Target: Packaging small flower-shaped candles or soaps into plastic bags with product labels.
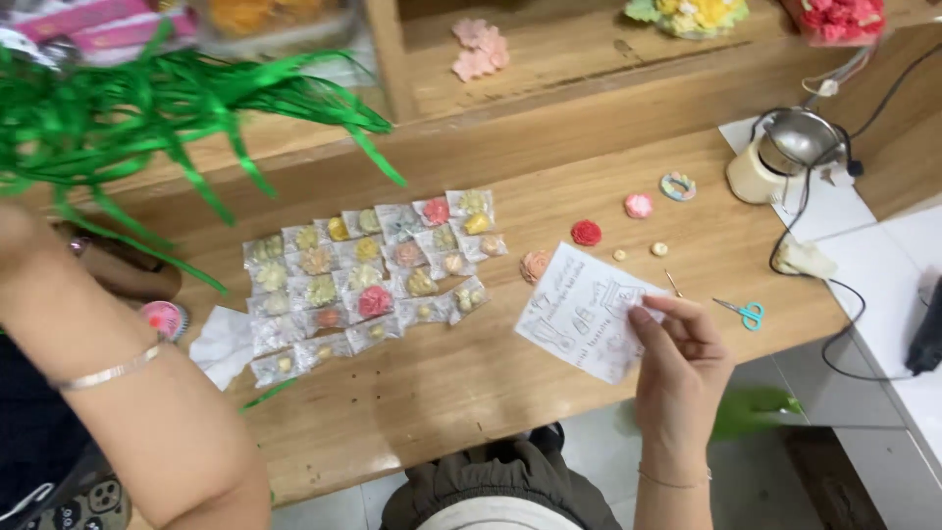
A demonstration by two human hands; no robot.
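My right hand [680, 351] holds a white printed paper sheet [579, 309] by its right edge, above the front of the wooden table [442, 383]. My left arm reaches up and to the left; my left hand [20, 240] is mostly cut off at the frame edge, just below a bundle of green ribbon strips [147, 108]. Whether it grips the ribbons is hidden. Several small clear packets with flower-shaped pieces [368, 270] lie in rows in the middle of the table.
Loose flower pieces in red [586, 233], pink [639, 205] and peach [535, 265] lie right of the packets. Small teal scissors [743, 312], a metal pot with a cord [785, 152], a crumpled tissue [224, 344] and a shelf with more flowers [479, 47] are around.
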